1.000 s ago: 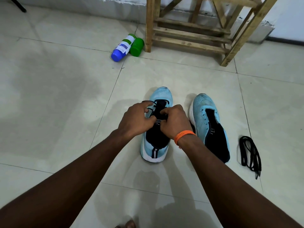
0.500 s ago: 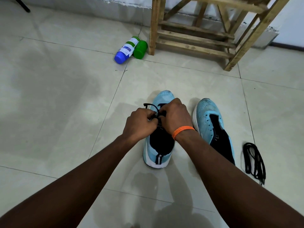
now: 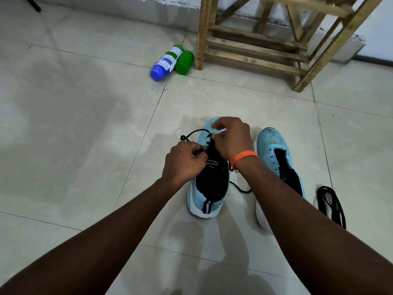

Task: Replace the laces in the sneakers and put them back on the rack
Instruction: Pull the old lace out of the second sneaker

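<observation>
Two light-blue sneakers with black tongues stand side by side on the tiled floor. My left hand (image 3: 184, 161) grips the left sneaker (image 3: 209, 188) at its eyelets, fingers curled round the upper and the black lace (image 3: 194, 133). My right hand (image 3: 230, 138), with an orange band at the wrist, pinches the same lace over the toe end. One end of the lace loops out to the left, another trails on the floor between the shoes. The right sneaker (image 3: 274, 150) has no lace. A second black lace (image 3: 330, 203) lies bundled on the floor to its right.
A wooden rack (image 3: 255, 47) stands against the wall at the back, its low slats bare. A blue-capped white bottle (image 3: 165, 62) and a green container (image 3: 184, 61) lie on the floor by the rack's left leg.
My right hand has moved forward from the tongue to the toe end, drawing the lace with it. A lace loop now sticks out to the left. The view has tilted slightly.
</observation>
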